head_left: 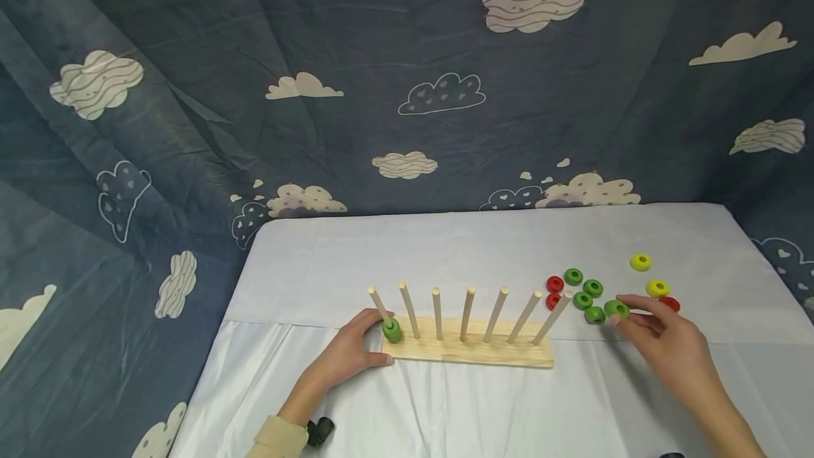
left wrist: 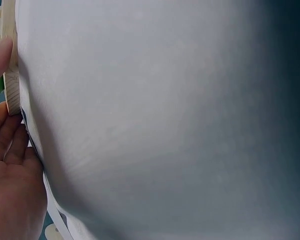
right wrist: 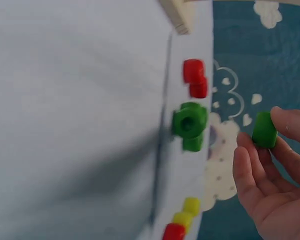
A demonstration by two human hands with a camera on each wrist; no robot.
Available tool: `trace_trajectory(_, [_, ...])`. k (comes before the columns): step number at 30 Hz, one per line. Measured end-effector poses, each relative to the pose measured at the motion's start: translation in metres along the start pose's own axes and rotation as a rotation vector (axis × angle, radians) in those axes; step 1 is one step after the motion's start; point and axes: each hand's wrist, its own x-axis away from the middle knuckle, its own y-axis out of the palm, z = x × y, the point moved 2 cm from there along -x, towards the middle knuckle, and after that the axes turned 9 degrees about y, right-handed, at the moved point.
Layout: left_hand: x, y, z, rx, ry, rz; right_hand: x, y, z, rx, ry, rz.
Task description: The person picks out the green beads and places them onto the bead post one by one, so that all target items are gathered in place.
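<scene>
Gripping the pegged base (head_left: pixel 467 350) at its left end (left hand (head_left: pixel 346 348)), pinching a green bead (head_left: pixel 616 308) beyond the base's right (right hand (head_left: pixel 675 345)), ideally keeping the hole clear.

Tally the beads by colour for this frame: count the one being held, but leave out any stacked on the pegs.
Green beads: 5 (4 on the white table, plus the held bead in the right hand)
Red beads: 3
Yellow beads: 2
Total: 10
</scene>
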Motion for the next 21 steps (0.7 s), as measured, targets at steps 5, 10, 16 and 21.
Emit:
trace_trajectory(5, [0.000,0.000,0.000,0.001,-0.003,0.003,0.005,-0.004,-0.018,-0.032,-0.076,0.041])
trace_trajectory(10, [0.000,0.001,-0.001,-0.009,-0.002,0.002,0.010,-0.010,-0.037,-0.063,-0.151,0.061])
trace_trajectory(16, [0.000,0.000,-0.001,0.002,-0.005,0.002,0.014,-0.011,-0.060,-0.068,-0.232,0.081])
trace_trajectory(21, [0.000,-0.001,-0.001,0.009,0.000,-0.002,0.016,-0.013,-0.076,-0.094,-0.307,0.086])
